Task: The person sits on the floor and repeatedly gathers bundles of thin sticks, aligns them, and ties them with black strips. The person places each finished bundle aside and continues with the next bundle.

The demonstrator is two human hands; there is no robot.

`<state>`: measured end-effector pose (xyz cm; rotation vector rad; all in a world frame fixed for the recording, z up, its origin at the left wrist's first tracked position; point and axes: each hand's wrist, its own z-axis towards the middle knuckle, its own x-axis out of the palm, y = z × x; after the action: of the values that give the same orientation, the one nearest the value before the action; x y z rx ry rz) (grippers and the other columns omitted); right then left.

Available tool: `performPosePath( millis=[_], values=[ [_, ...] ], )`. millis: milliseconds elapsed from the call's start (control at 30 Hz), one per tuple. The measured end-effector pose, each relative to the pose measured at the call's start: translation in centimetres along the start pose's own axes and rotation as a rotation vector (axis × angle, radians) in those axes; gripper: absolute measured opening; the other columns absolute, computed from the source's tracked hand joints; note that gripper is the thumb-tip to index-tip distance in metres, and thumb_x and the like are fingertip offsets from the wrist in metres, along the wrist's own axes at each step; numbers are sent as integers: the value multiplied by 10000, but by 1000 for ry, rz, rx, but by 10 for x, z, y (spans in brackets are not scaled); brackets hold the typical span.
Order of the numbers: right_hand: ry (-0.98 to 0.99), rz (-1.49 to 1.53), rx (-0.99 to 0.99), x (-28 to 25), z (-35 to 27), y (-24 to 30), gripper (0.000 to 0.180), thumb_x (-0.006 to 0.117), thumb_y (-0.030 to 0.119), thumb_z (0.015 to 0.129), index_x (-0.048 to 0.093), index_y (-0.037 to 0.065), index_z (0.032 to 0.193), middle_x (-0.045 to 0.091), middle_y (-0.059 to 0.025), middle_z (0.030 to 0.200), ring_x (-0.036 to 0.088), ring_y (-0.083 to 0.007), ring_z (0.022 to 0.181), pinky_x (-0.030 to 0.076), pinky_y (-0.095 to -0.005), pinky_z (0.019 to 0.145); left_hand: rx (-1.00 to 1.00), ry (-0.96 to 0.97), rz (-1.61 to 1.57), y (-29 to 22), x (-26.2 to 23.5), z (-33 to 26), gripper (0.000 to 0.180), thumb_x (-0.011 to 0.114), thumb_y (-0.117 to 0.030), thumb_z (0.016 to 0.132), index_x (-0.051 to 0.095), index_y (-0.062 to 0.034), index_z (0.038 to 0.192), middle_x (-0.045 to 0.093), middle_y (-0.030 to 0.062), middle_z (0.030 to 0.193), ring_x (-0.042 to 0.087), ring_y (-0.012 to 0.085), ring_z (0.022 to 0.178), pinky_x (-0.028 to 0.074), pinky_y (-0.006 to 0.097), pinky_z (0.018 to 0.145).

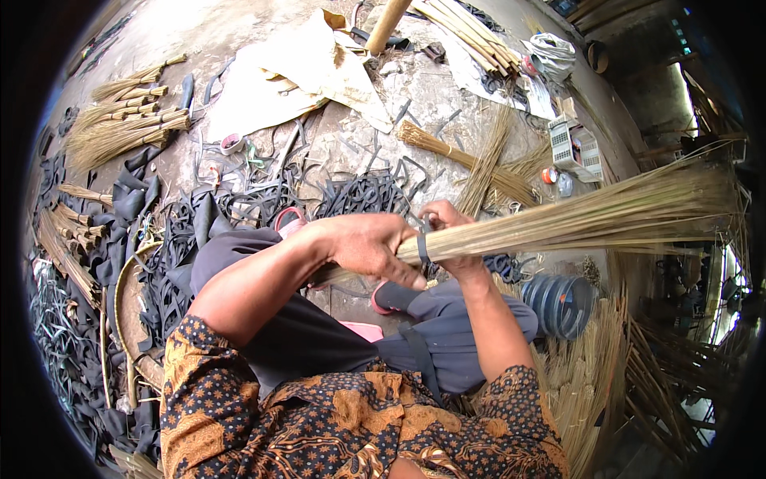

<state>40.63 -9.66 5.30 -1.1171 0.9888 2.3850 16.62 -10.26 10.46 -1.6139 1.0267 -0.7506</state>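
Observation:
A long bundle of thin straw sticks lies across my lap, its loose end fanning out to the right. My left hand is closed around the bundle's near end. My right hand sits just behind it, pinching a black rubber strip that is wrapped around the sticks. Its fingers are partly hidden by the bundle.
Tied stick bundles lie at the left, with heaps of black rubber strips on the concrete floor. Pale sacking, wooden poles, a white crate and a dark plastic tub lie around. Loose straw is piled at my right.

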Motion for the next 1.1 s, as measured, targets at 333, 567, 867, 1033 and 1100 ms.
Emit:
performPosePath(
  millis=[333,567,867,1033,1100],
  values=[
    [421,-73,778,-55,34,61,296,632,250,1004,711,23,1178,735,-264,936,720,-422,907,545,-507,794,-59,-693,445,24,-5,20,390,772,-348,898,623,-1,998,689,242,816,700,440,849,533,500,738],
    [239,169,772,1,71,56,388,660,247,996,695,-28,1267,729,-172,732,722,-239,601,553,-374,615,-226,-866,590,45,4,29,229,613,-261,958,668,-69,1069,741,221,902,735,430,861,582,561,752],
    [128,873,916,19,60,50,237,576,265,1084,584,36,1024,684,-98,714,594,-113,452,426,-218,394,-203,-903,673,64,3,34,237,606,-261,957,626,-100,1130,732,164,784,747,377,726,576,505,576],
    [-100,977,874,36,33,74,289,550,266,1102,590,-10,1178,701,-131,833,699,-161,649,549,-240,586,-251,-980,673,68,-10,30,210,607,-236,968,636,-96,1121,735,175,808,756,371,748,590,498,593],
    [-113,986,1019,35,23,78,331,498,226,1119,551,-27,1325,690,-157,876,693,-189,672,555,-268,599,-298,-988,675,70,-14,30,200,597,-230,976,642,-104,1125,741,182,831,759,380,760,601,507,618]
  ],
)
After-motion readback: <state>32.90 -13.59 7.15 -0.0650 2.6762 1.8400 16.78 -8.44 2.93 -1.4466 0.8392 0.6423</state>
